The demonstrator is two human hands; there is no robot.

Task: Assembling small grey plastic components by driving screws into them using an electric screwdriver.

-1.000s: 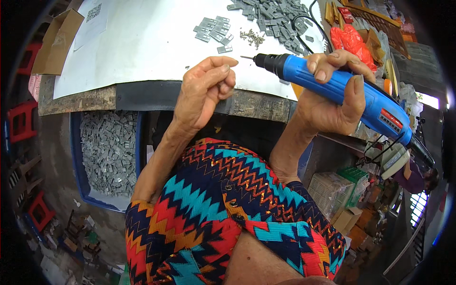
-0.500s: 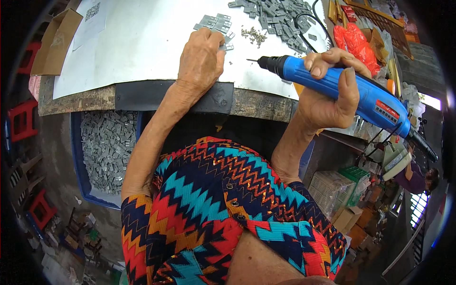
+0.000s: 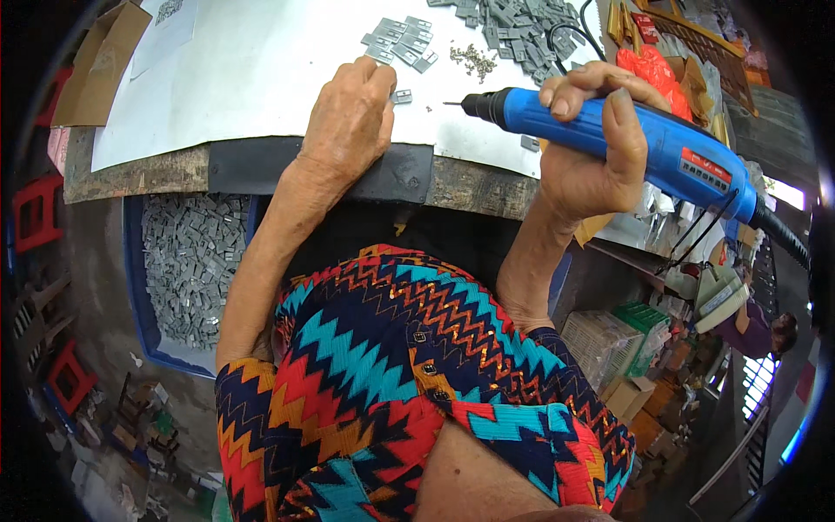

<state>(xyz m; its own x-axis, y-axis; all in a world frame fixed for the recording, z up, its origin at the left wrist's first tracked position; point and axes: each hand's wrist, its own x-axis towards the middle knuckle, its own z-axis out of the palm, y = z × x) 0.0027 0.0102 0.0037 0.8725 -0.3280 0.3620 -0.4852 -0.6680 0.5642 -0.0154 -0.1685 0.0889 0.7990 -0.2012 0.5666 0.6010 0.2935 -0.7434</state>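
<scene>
My left hand (image 3: 348, 117) rests on the white sheet with its fingers curled down, fingertips hidden. A small grey part (image 3: 401, 97) sticks out at its right side, against the fingers. Just beyond lies a flat group of similar grey pieces (image 3: 400, 39). My right hand (image 3: 600, 152) is wrapped around a blue electric screwdriver (image 3: 683, 170), held above the table's near edge. Its thin bit points left, toward my left hand, and touches nothing. A little heap of tiny screws (image 3: 472, 61) lies between the grey group and a larger pile of grey parts (image 3: 522, 35).
One loose grey piece (image 3: 530, 143) lies under the screwdriver. A cardboard box (image 3: 100, 70) stands at the left. Below the table edge, a blue bin (image 3: 137, 287) is full of grey parts. A red plastic bag (image 3: 652, 76) lies at the right; a person (image 3: 757, 326) is farther off.
My left hand has drawn back toward me and left from the grey group, and one grey part has come along, now apart from the others. The screwdriver has shifted slightly left.
</scene>
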